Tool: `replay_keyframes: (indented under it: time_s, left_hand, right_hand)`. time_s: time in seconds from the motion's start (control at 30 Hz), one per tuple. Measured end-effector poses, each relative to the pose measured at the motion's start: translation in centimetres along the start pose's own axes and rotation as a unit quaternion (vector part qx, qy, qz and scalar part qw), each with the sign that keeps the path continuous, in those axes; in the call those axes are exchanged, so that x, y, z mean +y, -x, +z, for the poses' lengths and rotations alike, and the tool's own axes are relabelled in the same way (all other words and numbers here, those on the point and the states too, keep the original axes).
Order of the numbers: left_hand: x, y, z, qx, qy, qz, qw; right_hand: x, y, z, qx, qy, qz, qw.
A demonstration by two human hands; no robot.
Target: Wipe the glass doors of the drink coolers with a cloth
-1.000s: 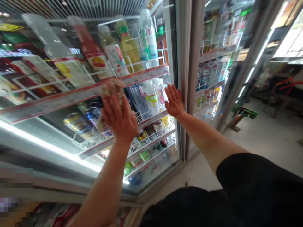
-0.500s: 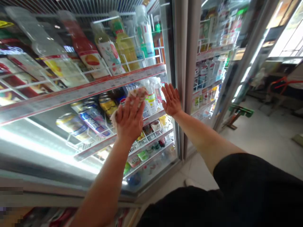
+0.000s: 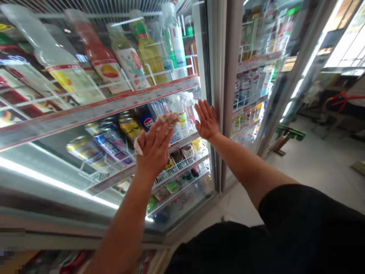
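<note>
My left hand [image 3: 154, 154] lies over a light, patterned cloth [image 3: 170, 118] and holds it against the glass door [image 3: 85, 175] of a drinks fridge. The cloth sticks out past the fingertips and beside the thumb; the rest is hidden under the palm. To the right, my right hand [image 3: 207, 121] is empty, its fingers stretched out flat on the door near the metal frame [image 3: 219, 83]. Behind the glass, a shelf of drink cans [image 3: 110, 140] and small bottles [image 3: 182, 114] shows around both hands.
Tall bottles [image 3: 105, 64] stand on the upper shelf, behind a price strip [image 3: 114, 104]. Cups and packs fill lower shelves. Another glass-fronted section [image 3: 253, 76] adjoins on the right. A green stool-like object [image 3: 291, 133] stands on the tiled floor [image 3: 319, 167].
My left hand and the cloth have moved slightly down and left across the glass. My right hand stays in nearly the same place.
</note>
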State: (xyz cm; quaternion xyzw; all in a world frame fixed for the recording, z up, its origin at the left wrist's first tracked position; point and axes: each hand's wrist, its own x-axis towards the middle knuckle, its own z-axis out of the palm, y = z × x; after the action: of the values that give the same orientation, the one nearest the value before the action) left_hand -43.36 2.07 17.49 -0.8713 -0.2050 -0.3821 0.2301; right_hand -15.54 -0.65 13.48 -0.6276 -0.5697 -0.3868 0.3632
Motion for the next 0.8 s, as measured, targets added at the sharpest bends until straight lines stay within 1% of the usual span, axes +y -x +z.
replay_keyframes:
  time_s: [0.03, 0.07, 0.17, 0.2, 0.23, 0.27, 0.3, 0.37, 0.4, 0.43, 0.47, 0.57, 0.63, 0.67, 0.7, 0.8]
  left_hand:
    - [-0.3, 0.0, -0.4, 0.005, -0.001, -0.012, 1.000]
    - [-0.7, -0.2, -1.2, 0.028, -0.011, -0.045, 0.999]
    - [-1.5, -0.8, -3.8, 0.124, -0.062, -0.162, 0.977]
    - [-1.4, -0.7, -4.2, 0.145, -0.074, -0.186, 0.969]
    - [-1.2, -0.5, -4.1, 0.154, -0.079, -0.194, 0.966]
    - [-0.8, -0.1, -3.6, 0.147, -0.075, -0.185, 0.969]
    - [-0.4, 0.5, -2.8, 0.124, -0.063, -0.161, 0.977]
    - [0.3, 1.6, -1.0, 0.059, -0.041, -0.088, 0.993]
    - [0.4, 1.9, -0.4, 0.037, -0.039, -0.064, 0.997]
    - [0.3, 2.1, -0.2, 0.030, -0.043, -0.057, 0.997]
    - [0.0, 2.1, -0.4, 0.038, -0.053, -0.070, 0.995]
    - [-1.1, 1.1, -2.4, 0.109, -0.087, -0.159, 0.977]
    - [-1.4, 0.6, -3.4, 0.141, -0.092, -0.206, 0.964]
    - [-1.2, 0.6, -3.4, 0.142, -0.085, -0.212, 0.963]
    - [-0.9, 0.8, -3.0, 0.130, -0.071, -0.202, 0.968]
    - [-0.1, 1.6, -1.4, 0.042, -0.005, -0.119, 0.992]
  right_hand:
    - [0.0, 0.0, 0.0, 0.002, -0.003, 0.000, 1.000]
    - [0.1, 0.0, 0.1, 0.004, -0.006, -0.002, 1.000]
    - [0.1, 0.1, 0.2, 0.015, -0.013, -0.007, 1.000]
    - [0.2, 0.1, 0.3, 0.021, -0.012, -0.008, 1.000]
    - [0.2, 0.1, 0.3, 0.028, -0.010, -0.010, 0.999]
    - [0.2, 0.1, 0.3, 0.035, -0.008, -0.011, 0.999]
    - [0.2, 0.1, 0.4, 0.039, -0.006, -0.012, 0.999]
    - [0.2, 0.1, 0.4, 0.041, -0.004, -0.013, 0.999]
    - [0.1, 0.1, 0.4, 0.037, -0.004, -0.012, 0.999]
    - [0.2, 0.1, 0.4, 0.032, -0.003, -0.011, 0.999]
    - [0.2, 0.1, 0.3, 0.028, -0.002, -0.010, 1.000]
    - [0.2, 0.1, 0.3, 0.021, 0.001, -0.009, 1.000]
    - [0.2, 0.2, 0.3, 0.022, 0.003, -0.008, 1.000]
    - [0.2, 0.2, 0.3, 0.022, 0.003, -0.008, 1.000]
    - [0.2, 0.2, 0.4, 0.022, 0.002, -0.008, 1.000]
    - [0.1, 0.2, 0.4, 0.019, -0.004, -0.010, 1.000]
